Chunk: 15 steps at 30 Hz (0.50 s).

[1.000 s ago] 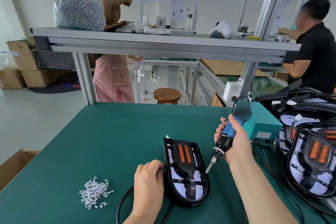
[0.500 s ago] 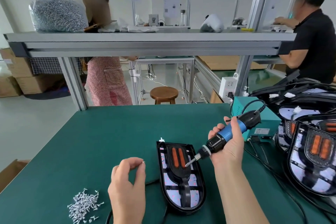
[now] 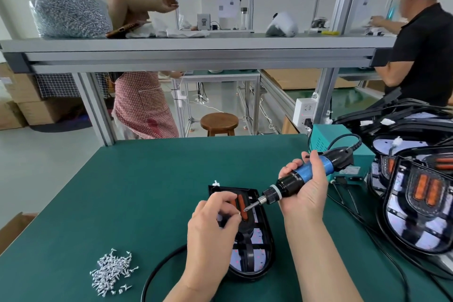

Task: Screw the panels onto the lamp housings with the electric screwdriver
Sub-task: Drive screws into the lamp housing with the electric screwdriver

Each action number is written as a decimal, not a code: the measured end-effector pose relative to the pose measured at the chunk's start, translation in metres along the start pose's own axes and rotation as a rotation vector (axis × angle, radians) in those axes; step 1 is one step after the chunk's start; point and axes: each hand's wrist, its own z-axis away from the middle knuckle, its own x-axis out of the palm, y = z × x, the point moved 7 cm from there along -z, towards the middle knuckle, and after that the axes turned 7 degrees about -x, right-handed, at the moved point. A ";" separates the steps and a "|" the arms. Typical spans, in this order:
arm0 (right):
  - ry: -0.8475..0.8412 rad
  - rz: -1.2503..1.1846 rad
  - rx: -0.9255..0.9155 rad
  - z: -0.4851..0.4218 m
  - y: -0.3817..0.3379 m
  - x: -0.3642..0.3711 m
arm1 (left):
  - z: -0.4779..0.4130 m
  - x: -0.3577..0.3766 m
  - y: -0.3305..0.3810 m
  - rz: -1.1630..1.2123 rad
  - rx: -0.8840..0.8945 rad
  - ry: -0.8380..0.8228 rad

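Our left hand (image 3: 212,228) pinches a small screw (image 3: 238,213) between thumb and forefinger, above the lamp housing (image 3: 256,258), which lies flat on the green table (image 3: 147,191) with its long axis running away from us. Our right hand (image 3: 307,195) is wrapped around the electric screwdriver (image 3: 302,174), whose axis slants down and leftward. Its bit (image 3: 248,209) ends just right of the screw, nearly touching. We judge the next step to be seating the screw on the bit.

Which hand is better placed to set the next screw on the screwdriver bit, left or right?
Left, probably. The left hand pinches a small screw just beside the bit of the electric screwdriver, above the lamp housing. The right hand grips the screwdriver's body and is occupied.
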 end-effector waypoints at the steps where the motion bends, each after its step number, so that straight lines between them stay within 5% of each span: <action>1: -0.004 0.010 -0.001 0.001 0.001 0.000 | 0.000 0.000 0.000 0.006 -0.006 0.000; 15: -0.020 0.091 -0.017 0.007 0.006 0.002 | 0.002 0.006 -0.008 0.013 -0.037 0.004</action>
